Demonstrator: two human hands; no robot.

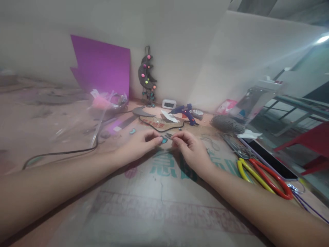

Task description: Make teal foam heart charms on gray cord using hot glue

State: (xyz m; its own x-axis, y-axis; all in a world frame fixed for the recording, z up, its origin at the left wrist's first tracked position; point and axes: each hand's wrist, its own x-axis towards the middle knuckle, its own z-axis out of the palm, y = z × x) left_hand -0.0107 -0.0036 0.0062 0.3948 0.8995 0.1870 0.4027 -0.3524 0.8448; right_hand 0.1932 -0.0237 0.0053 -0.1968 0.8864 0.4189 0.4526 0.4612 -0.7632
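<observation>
My left hand (144, 144) is closed in a pinch on a small teal piece with a dark edge (164, 140), low over the printed sheet. Facing it, my right hand (191, 149) pinches a small, dark, thin-tipped thing (168, 136) whose kind I cannot make out. Its tip points at the teal piece; whether the two touch is unclear. Left of my hands lies another small curved teal piece (132, 131). Just beyond them a grey crescent (143, 112) rests on the table, near a blue glue gun (186, 112) with a red light.
Yellow-and-red-handled scissors (269, 176) and a phone (267, 156) lie to the right, below grey yarn (227, 124). A black cord (64, 153) crosses the left side. Purple sheets (102, 68) and a crescent hanging with pompoms (144, 73) stand against the wall, near a white clock (169, 104).
</observation>
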